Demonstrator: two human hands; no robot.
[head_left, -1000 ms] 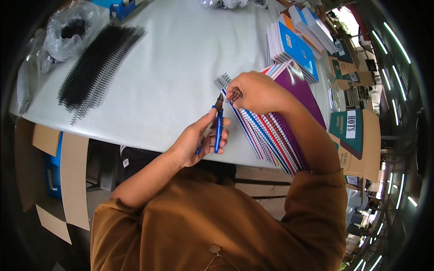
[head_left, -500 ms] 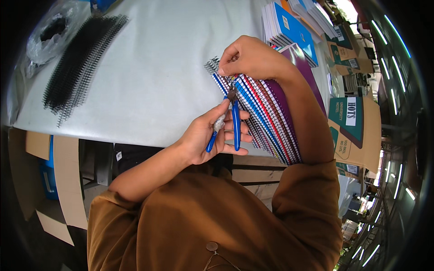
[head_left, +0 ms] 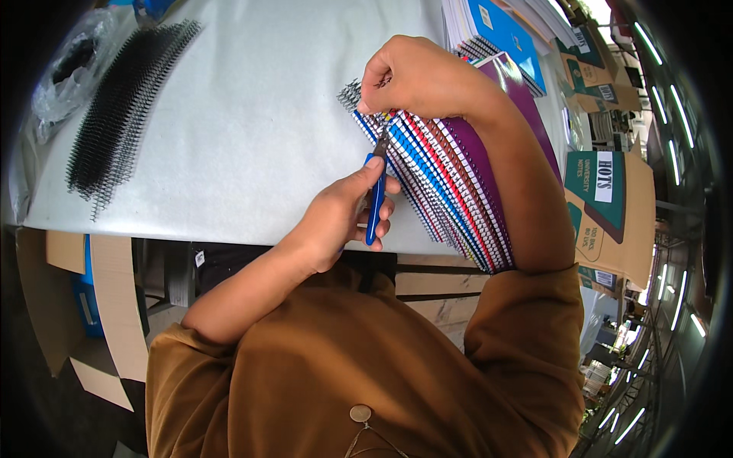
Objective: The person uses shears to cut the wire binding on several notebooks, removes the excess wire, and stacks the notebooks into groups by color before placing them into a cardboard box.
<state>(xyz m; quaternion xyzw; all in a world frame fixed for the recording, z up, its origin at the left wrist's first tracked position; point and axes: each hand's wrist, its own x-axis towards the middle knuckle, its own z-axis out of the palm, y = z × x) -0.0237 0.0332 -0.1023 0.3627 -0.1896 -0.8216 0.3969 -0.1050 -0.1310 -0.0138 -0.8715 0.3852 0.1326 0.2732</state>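
Note:
A stack of spiral-bound notebooks [head_left: 450, 175] lies fanned on the table, its white, blue, red, brown and purple bound edges facing me. My left hand [head_left: 336, 217] is closed round blue-handled wire cutters [head_left: 376, 210], whose handles are pressed together. The cutters' jaws meet the bindings near the stack's far left corner. Beside them, my right hand [head_left: 416, 76] is pinched over the same corner, with bits of dark spiral wire [head_left: 384, 81] showing inside its curled fingers. Loose coil ends [head_left: 350, 95] stick out left of the fingertips. The exact point between the jaws is too small to make out.
A bundle of black wire spirals [head_left: 126, 114] lies on the pale table cover [head_left: 252, 137] at left, next to a clear plastic bag [head_left: 72, 72]. Blue-covered notebooks [head_left: 508, 46] are stacked at far right. Cardboard cartons [head_left: 611, 206] stand beyond the right edge; an open box [head_left: 114, 305] sits below left.
The cutter handles, spread apart before, are now squeezed together in my left hand. Both hands stay at the notebooks' corner, and the whole view has shifted slightly.

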